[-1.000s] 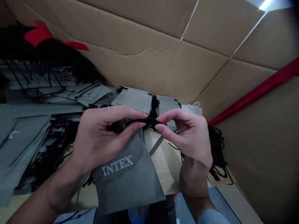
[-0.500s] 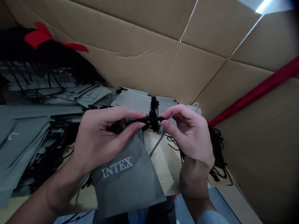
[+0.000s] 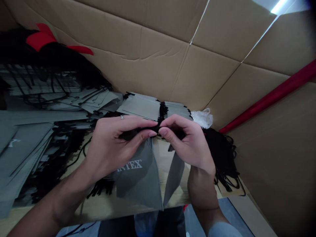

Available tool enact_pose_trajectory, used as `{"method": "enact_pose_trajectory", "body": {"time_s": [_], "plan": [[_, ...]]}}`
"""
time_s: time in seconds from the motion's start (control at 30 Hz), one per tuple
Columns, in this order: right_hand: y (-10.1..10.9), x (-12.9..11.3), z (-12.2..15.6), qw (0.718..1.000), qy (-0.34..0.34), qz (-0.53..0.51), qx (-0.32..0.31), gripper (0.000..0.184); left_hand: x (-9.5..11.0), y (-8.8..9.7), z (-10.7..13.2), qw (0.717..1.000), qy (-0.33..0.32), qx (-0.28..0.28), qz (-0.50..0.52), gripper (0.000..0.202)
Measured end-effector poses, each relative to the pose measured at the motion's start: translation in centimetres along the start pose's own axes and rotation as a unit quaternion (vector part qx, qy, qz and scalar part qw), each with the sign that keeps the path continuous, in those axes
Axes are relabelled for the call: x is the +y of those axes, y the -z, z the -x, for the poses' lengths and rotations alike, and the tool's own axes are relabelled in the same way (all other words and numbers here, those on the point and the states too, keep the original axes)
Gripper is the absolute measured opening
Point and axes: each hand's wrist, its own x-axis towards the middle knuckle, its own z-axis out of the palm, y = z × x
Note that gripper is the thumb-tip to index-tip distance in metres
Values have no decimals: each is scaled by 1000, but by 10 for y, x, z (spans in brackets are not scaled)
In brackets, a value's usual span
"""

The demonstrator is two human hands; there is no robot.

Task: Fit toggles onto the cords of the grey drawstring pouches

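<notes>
A grey fabric drawstring bag (image 3: 139, 179) with white lettering hangs below both hands, over the table's near edge. My left hand (image 3: 116, 144), a ring on one finger, pinches the bag's gathered top and its black cord between thumb and forefinger. My right hand (image 3: 186, 141) pinches the same top from the right, fingertips almost touching the left ones. The black cord (image 3: 158, 126) shows only as a short dark bit between the fingertips; the rest is hidden by the fingers.
Stacks of flat grey bags (image 3: 27, 138) with black cords lie at left and a pile (image 3: 148, 107) behind the hands. Loose black cords (image 3: 224, 158) lie at right beside a crumpled white plastic piece (image 3: 203, 117). Cardboard walls (image 3: 172, 49) enclose the table.
My hands have come together at the bag's top. The bag has folded narrower and shifted right, so part of its lettering is now covered by my left hand.
</notes>
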Motion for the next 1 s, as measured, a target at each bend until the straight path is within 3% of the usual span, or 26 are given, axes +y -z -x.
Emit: {"method": "enact_pose_trajectory", "body": {"time_s": [0.23, 0.43, 0.63, 0.77, 0.9, 1.0], "plan": [[5, 0, 3, 1000, -3, 20, 9, 20, -5, 3, -5, 996, -66, -37, -42, 10], [10, 1, 3, 1000, -10, -1, -9, 31, 2, 12, -4, 996, -49, -45, -60, 15], [10, 1, 4, 998, -23, -35, -50, 19, 1, 12, -1, 996, -57, -52, -54, 12], [4, 0, 5, 998, 10, -48, -38, 36, 0, 7, -2, 994, -78, -58, -57, 12], [-1, -1, 4, 999, 33, -10, -20, 12, -1, 5, -3, 990, -96, -64, -81, 11], [-2, -2, 4, 1000, 28, 12, -5, 8, 0, 5, -1, 990, -92, -57, -90, 10]]}}
